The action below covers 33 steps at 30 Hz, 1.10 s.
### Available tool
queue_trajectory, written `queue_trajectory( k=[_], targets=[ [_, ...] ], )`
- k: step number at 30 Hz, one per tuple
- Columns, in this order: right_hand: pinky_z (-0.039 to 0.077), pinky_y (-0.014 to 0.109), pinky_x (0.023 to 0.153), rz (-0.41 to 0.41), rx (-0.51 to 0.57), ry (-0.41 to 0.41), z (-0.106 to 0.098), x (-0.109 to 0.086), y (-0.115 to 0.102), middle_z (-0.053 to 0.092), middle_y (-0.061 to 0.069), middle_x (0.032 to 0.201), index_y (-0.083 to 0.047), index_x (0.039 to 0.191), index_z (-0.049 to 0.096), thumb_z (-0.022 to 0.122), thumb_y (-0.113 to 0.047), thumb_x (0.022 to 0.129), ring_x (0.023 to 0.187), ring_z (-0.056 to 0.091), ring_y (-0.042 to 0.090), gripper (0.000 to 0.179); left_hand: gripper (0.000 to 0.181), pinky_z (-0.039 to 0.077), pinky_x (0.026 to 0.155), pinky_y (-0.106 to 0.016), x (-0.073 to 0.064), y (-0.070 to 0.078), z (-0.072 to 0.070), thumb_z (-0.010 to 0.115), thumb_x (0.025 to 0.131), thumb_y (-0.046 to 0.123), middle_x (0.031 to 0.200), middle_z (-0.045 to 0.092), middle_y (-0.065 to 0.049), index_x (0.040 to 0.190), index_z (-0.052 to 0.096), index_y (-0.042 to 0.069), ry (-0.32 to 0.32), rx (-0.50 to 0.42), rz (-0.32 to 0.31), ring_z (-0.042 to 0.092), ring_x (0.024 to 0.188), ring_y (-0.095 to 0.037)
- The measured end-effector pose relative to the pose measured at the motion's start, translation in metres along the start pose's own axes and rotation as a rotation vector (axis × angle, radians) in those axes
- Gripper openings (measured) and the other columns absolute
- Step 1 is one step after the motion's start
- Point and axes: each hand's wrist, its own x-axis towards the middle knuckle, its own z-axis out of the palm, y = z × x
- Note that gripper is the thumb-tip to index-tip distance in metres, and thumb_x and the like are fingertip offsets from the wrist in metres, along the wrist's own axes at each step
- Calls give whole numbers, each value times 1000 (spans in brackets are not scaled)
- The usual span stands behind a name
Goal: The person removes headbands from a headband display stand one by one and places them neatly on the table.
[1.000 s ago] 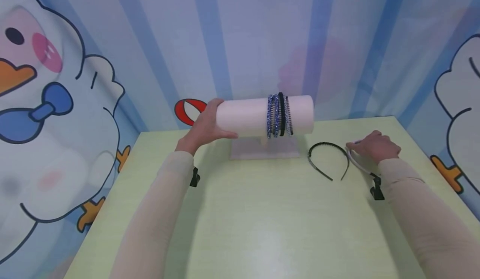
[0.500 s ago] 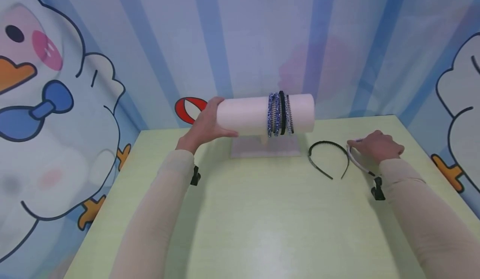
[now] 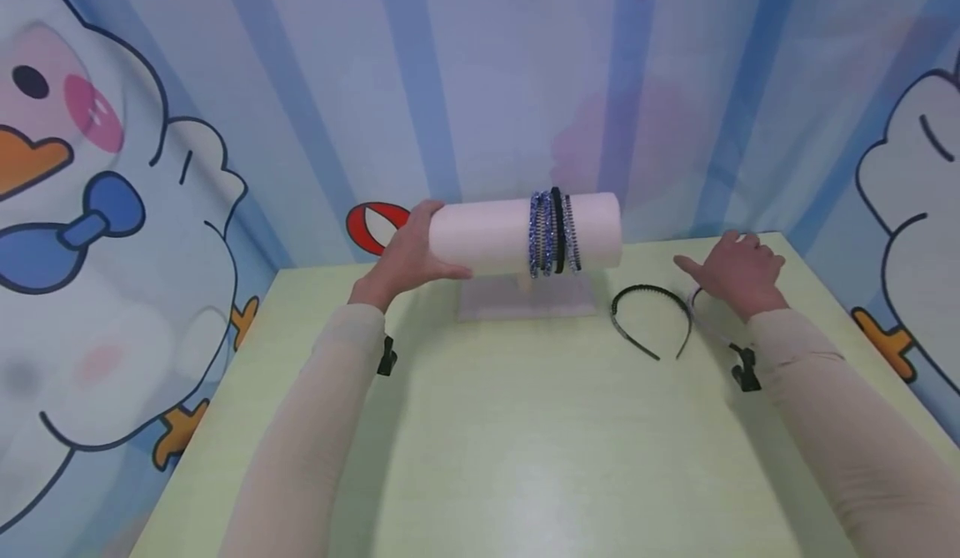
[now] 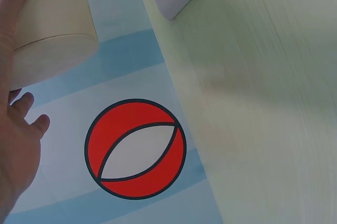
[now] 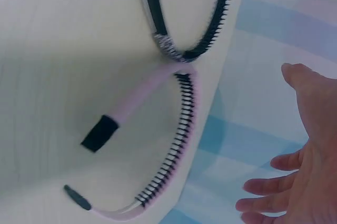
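My left hand (image 3: pixel 405 256) grips the left end of a pale pink roll-shaped display stand (image 3: pixel 480 237), thumb along its front and fingers behind. Several headbands (image 3: pixel 555 233), glittery blue, black and silver, circle the roll right of its middle. At the table's right, my right hand (image 3: pixel 738 274) hovers with spread fingers and holds nothing. Below it lies a pink headband (image 5: pixel 142 95) with black zigzag lacing, partly hidden by the hand in the head view. A black toothed headband (image 5: pixel 151 3) lies beside it, the two overlapping in the right wrist view.
The stand's flat base (image 3: pixel 498 298) rests toward the back of the pale yellow table (image 3: pixel 525 424). Directly behind the table hangs a blue striped cloth (image 3: pixel 510 82) with printed ducks and a red ball (image 4: pixel 137 149).
My right hand has let go of the pink headband and moved up and away, its fingers spreading. The left hand keeps its grip on the display stand.
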Motion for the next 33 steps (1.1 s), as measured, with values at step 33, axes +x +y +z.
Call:
queue_trajectory(
  k=[33],
  targets=[
    [17, 65, 114, -633, 367, 14, -52, -2, -89, 6, 17, 165, -12, 161, 2, 64, -58, 91, 150, 10, 40, 104, 108, 54, 88, -48, 1, 0, 1, 91, 65, 51, 142, 43, 1, 149, 32, 19, -2, 23, -10, 46, 122, -21]
  ],
)
